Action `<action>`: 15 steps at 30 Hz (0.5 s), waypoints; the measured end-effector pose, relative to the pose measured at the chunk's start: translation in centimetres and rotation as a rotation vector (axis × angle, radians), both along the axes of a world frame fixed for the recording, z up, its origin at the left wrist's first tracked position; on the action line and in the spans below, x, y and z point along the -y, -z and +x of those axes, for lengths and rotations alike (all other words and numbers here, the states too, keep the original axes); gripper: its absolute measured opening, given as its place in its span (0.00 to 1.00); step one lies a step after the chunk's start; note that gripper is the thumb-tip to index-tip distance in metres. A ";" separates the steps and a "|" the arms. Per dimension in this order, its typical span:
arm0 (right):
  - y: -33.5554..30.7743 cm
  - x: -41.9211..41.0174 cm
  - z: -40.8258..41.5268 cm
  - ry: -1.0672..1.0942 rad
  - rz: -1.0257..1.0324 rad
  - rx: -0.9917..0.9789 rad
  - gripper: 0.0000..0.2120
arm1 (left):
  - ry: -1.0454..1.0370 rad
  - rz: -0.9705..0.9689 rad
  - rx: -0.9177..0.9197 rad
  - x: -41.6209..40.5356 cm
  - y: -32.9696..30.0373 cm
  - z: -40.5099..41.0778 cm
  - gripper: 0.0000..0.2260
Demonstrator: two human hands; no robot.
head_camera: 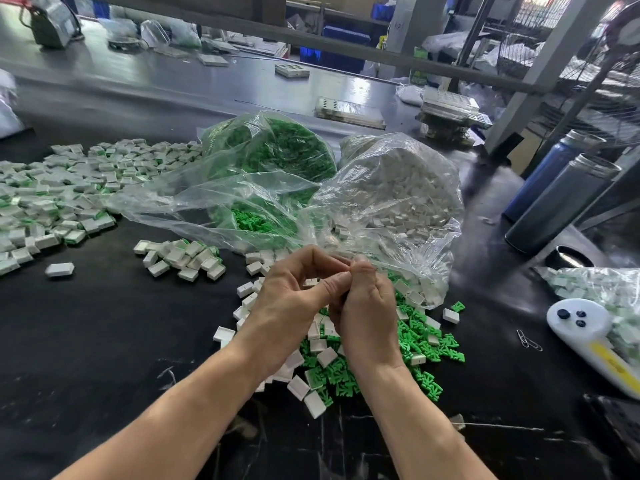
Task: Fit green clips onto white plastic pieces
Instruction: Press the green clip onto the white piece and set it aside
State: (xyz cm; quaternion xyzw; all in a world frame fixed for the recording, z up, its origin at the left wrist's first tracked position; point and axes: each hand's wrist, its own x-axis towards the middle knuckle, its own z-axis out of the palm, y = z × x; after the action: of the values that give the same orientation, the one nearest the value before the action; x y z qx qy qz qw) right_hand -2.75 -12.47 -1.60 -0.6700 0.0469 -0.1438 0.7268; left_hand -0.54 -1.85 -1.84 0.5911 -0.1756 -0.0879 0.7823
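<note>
My left hand (291,299) and my right hand (367,313) meet above the table's middle, fingertips pressed together around a small piece that the fingers hide. Beneath them lies a loose heap of green clips (426,344) mixed with white plastic pieces (313,396). One clear bag behind the hands holds green clips (273,150), and another to its right holds white pieces (398,188). A small cluster of white pieces with green inside (183,258) sits left of the hands. A large spread of such pieces (62,188) covers the far left.
Two dark cylindrical bottles (557,199) stand at the right. A white handheld device (588,337) and a bag of parts (609,292) lie at the right edge. Paper clips (528,341) lie beside them. Trays (349,112) and clutter fill the bench behind the black mat.
</note>
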 end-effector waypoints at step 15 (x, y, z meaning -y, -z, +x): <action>-0.2 1.4 -0.2 0.026 -0.051 0.014 0.24 | -0.212 0.437 0.301 -1.7 0.1 1.0 0.08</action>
State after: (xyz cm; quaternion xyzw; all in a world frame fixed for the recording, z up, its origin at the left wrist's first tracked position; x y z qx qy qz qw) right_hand -2.96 -13.91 -1.37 -0.6867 0.0466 -0.1591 0.7078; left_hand 0.48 -0.11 -1.93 0.7673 -0.2037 0.0472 0.6062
